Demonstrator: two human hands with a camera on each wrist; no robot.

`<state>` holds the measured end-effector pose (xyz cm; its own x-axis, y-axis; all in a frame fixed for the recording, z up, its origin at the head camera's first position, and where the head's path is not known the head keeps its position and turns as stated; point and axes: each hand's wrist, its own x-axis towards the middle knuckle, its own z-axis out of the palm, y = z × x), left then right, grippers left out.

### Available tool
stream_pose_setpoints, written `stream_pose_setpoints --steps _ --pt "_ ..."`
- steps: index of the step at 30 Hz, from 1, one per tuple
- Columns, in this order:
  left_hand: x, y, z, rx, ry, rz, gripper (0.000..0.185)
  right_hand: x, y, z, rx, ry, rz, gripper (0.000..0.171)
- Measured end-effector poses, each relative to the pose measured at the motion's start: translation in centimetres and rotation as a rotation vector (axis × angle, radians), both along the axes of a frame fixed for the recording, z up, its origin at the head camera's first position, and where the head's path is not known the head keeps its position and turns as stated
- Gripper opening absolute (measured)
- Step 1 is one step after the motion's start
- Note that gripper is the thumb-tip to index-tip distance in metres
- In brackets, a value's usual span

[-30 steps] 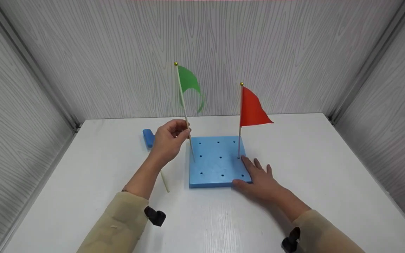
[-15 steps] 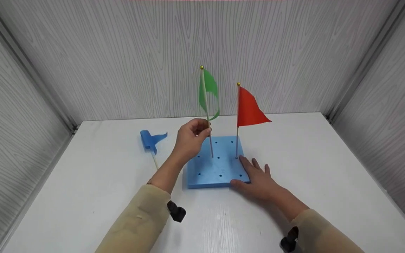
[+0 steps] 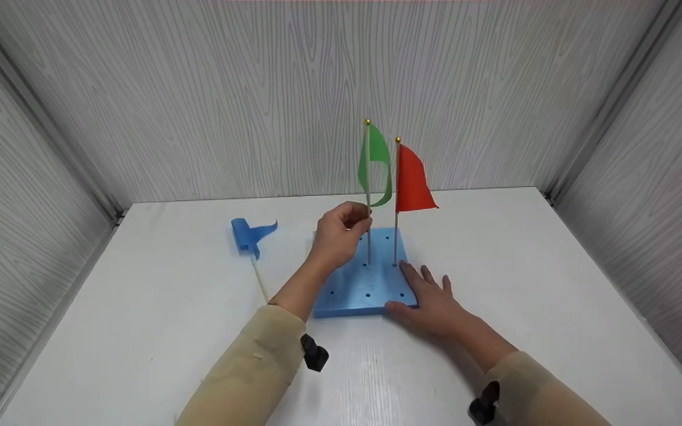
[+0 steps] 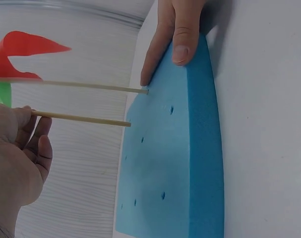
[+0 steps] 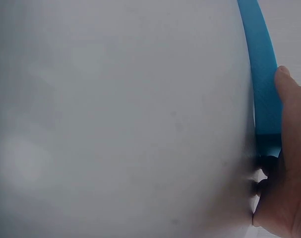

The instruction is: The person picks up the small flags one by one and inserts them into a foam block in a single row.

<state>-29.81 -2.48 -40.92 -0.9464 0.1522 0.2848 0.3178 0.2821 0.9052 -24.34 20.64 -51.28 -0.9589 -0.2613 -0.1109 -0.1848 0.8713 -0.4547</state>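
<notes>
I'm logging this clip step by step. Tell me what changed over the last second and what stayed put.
The left hand, pinching the green flag by its stick throughout, carried it rightward from the left edge of the blue foam board to just beside the red flag, its tip at the board's surface. The right hand stayed pressed on the board's near right corner; the blue flag on the table did not move.

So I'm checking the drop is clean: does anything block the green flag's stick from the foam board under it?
Nothing visible does. The green flag stick tip meets bare blue foam board in the left hand; the red flag stands beside it, apart.
</notes>
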Motion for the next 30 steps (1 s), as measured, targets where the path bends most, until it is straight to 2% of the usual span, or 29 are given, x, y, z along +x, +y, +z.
stream_pose_setpoints --steps 8,21,30 --pt "-0.3 0.0 -1.0 -0.034 0.003 0.030 0.011 0.0 0.0 0.1 0.002 -0.003 -0.002 0.110" --pt "-0.8 0.0 -1.4 -0.030 0.033 0.041 0.011 0.1 0.1 0.3 -0.017 0.017 0.009 0.106" --pt "-0.9 0.0 -2.5 -0.054 0.009 0.029 0.012 0.1 0.1 0.1 -0.019 0.018 0.013 0.107"
